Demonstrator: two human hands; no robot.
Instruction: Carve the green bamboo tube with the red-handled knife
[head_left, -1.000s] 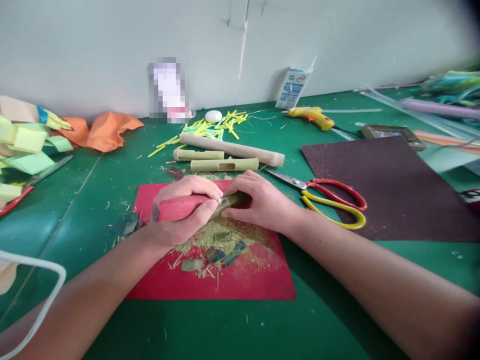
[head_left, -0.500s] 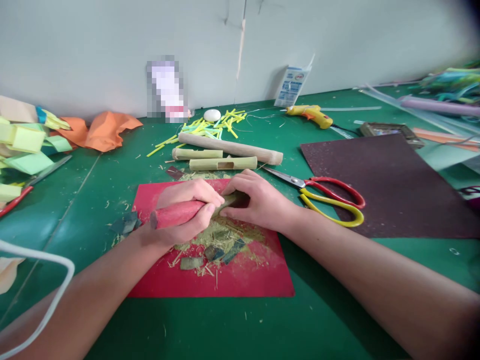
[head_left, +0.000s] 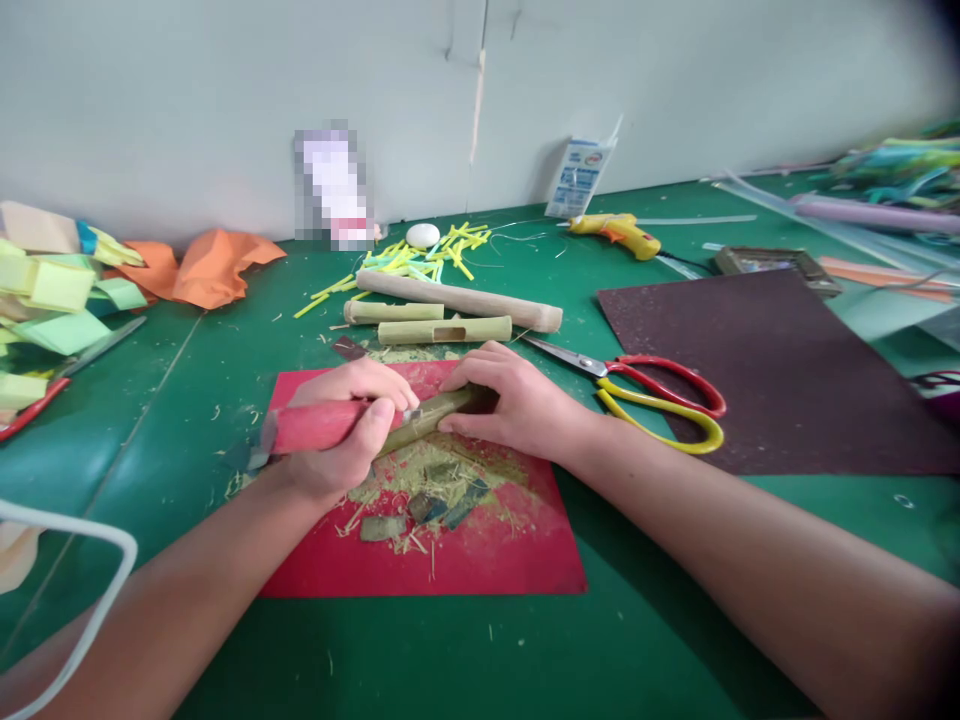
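Observation:
My left hand (head_left: 352, 415) is closed around the thick red handle of a carving tool (head_left: 315, 428). A short bit of its metal tip shows past the fingers, touching or just above a greenish bamboo tube (head_left: 416, 425). The tube lies slanted over a red mat (head_left: 420, 575), and my right hand (head_left: 506, 390) grips its far right end with thumb and fingers. Bamboo dust, shavings and several dark scraps (head_left: 427, 505) are spread on the mat below the tube. The rest of the blade is hidden by my left hand.
Two cut bamboo pieces (head_left: 446, 330) and a pale wooden stick (head_left: 465, 300) lie behind the mat. Red-and-yellow scissors (head_left: 637, 385) rest at the right, partly on a dark brown sheet (head_left: 780, 380). Farther back are a yellow glue gun (head_left: 619, 235) and a carton (head_left: 583, 178).
My left hand with the carving tool has slid left and slightly down along the tube, uncovering more of the bamboo. My right hand stays in place on the tube's end.

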